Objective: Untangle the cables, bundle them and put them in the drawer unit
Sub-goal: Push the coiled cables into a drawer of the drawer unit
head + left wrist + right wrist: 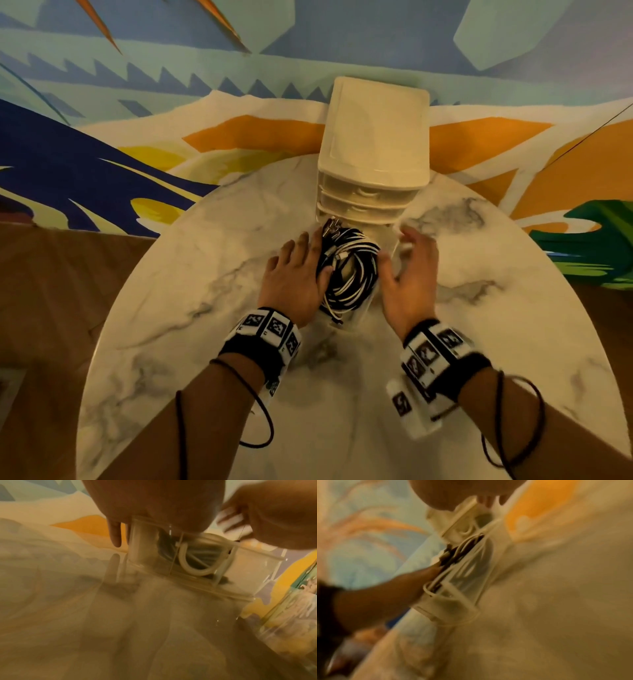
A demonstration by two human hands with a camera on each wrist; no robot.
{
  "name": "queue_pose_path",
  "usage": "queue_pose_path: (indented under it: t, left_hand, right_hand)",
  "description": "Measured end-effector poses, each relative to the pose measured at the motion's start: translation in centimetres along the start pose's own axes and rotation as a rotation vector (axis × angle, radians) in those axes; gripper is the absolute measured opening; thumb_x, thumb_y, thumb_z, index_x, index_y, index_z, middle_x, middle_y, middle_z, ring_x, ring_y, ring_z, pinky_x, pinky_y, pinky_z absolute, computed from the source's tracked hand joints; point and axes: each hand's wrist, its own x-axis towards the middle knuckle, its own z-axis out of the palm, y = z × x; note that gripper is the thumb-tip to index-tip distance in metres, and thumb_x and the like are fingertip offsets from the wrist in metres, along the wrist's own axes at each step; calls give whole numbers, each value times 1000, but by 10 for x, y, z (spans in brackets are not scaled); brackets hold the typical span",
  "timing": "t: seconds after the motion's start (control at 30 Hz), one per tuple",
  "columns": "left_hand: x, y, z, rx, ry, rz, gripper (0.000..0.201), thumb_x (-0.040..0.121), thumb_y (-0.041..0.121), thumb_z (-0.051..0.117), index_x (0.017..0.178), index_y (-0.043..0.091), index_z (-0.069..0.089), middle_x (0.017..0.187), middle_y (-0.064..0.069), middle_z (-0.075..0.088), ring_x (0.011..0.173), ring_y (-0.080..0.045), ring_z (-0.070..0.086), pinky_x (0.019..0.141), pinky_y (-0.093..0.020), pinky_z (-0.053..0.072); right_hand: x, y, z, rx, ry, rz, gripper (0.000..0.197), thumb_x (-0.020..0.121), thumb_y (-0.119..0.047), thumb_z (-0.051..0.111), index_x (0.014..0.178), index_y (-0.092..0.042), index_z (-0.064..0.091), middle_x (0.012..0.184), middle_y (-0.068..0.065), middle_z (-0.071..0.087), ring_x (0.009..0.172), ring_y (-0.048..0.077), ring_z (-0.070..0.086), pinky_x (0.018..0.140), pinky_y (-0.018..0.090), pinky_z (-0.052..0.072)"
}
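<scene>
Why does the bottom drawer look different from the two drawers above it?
The bottom drawer is pulled out toward the person; the upper drawers are pushed in. The bottom drawer holds coiled black and white cables; nothing shows in the upper drawers. All sit in one cream drawer unit.

table (212, 342): glossy marble-look top
drawer (149, 555): clear smooth plastic
unit (375, 137): cream plastic
cables (352, 270): black, white sheaths

Round marble table, loud mural wall

The table (212, 308) is white with grey veins. Behind its far edge there's a mural (137, 113) in blue, orange, yellow and green, and brown wood floor (51, 291) off the left edge.
</scene>
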Motion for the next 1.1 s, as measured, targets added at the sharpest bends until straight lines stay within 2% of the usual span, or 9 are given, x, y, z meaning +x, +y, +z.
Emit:
queue_pose_path:
  t: [0.07, 0.1, 0.23, 0.4, 0.53, 0.63, 0.77, 0.93, 1.1]
  left_hand:
    - [-2, 3, 2, -12, 30, 11, 67, 97, 50, 24, 151, 21, -4, 156, -5, 20, 137, -28, 28, 106, -44, 31]
    - [-4, 5, 2, -16, 34, 18, 68, 97, 49, 25, 150, 21, -6, 156, -5, 20, 136, -28, 30, 105, -44, 33]
    - [-11, 9, -1, -37, -6, -22, 68, 96, 50, 30, 150, 24, -2, 153, -4, 26, 136, -27, 29, 104, -44, 35]
    - [19, 10, -18, -70, 112, 28, 55, 93, 48, 26, 137, 17, 41, 137, -6, 45, 124, -29, 42, 94, -43, 41]
    - [35, 10, -9, -186, 99, 55, 57, 94, 48, 33, 138, 13, 44, 141, -7, 45, 128, -30, 39, 100, -44, 38]
    - [35, 7, -3, -374, 85, 21, 74, 83, 59, 21, 136, 14, 47, 139, -8, 45, 130, -26, 33, 107, -42, 32]
    - [33, 12, 0, -620, 77, -64, 57, 89, 48, 30, 135, 21, 50, 138, -3, 43, 128, -20, 31, 110, -32, 26]
    - [34, 18, 5, -591, 122, -118, 50, 96, 40, 28, 125, 14, 59, 133, -7, 48, 122, -24, 36, 107, -34, 29]
    - [31, 19, 12, -530, 218, -142, 63, 89, 52, 20, 132, 22, 54, 133, -3, 49, 118, -22, 40, 101, -33, 34]
  right_hand:
    - [-14, 9, 3, 37, -157, 283, 48, 96, -40, 46, 136, -15, 38, 111, 7, 57, 102, 24, 58, 88, 38, 48]
    - [-18, 13, 8, 21, -267, 327, 43, 98, -38, 42, 133, -14, 41, 104, 8, 62, 99, 27, 61, 83, 36, 48]
    - [-12, 26, 18, 18, -328, 258, 31, 101, -31, 35, 114, -11, 56, 106, 13, 67, 98, 32, 61, 79, 34, 45]
    - [-5, 37, 6, -23, -432, 171, 33, 102, -34, 34, 114, -13, 55, 103, 13, 68, 94, 32, 62, 79, 35, 46]
    - [-1, 39, 7, -19, -447, 163, 34, 101, -36, 34, 120, -16, 53, 109, 12, 68, 99, 31, 61, 81, 35, 46]
    - [-2, 42, 9, -23, -453, 169, 41, 101, -42, 29, 130, -19, 48, 117, 9, 66, 106, 30, 60, 89, 39, 47]
    - [-3, 42, 11, -29, -415, 156, 57, 95, -53, 20, 136, -21, 43, 120, 9, 65, 107, 32, 60, 89, 41, 48]
    - [1, 45, 6, -9, -419, 138, 58, 93, -55, 19, 136, -23, 44, 119, 7, 66, 106, 30, 61, 89, 40, 48]
    - [3, 41, 5, -125, -385, 119, 57, 95, -52, 27, 143, -21, 31, 120, 9, 62, 108, 29, 58, 90, 41, 47]
